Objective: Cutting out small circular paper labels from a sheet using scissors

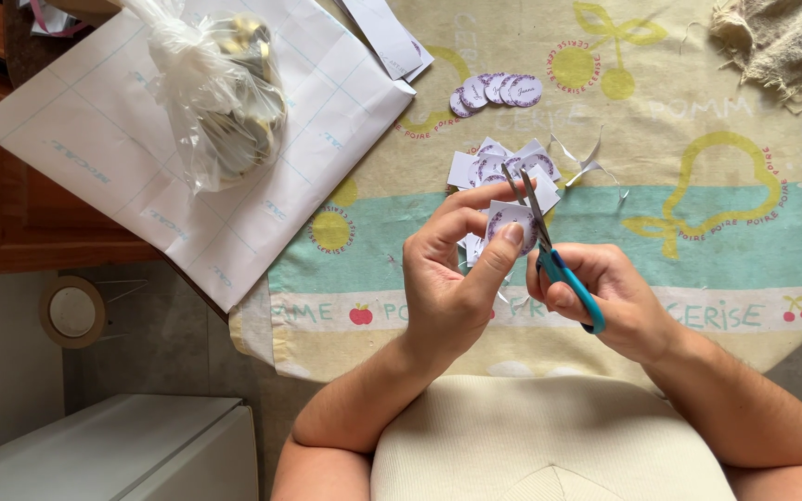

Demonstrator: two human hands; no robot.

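Note:
My left hand (457,269) pinches a small white paper square with a purple round label (505,221) between thumb and fingers. My right hand (610,301) grips blue-handled scissors (559,264), whose open blades cross the label's right edge. Just beyond my hands lies a loose pile of uncut label squares (503,167). Farther back sits a short row of cut round purple labels (497,90).
A fruit-print tablecloth (698,223) covers the table. A clear plastic bag of round gold pieces (225,93) rests on a large white backing sheet (104,148) at the left. Thin paper offcuts (587,162) lie near the pile; frayed beige cloth (772,37) sits top right.

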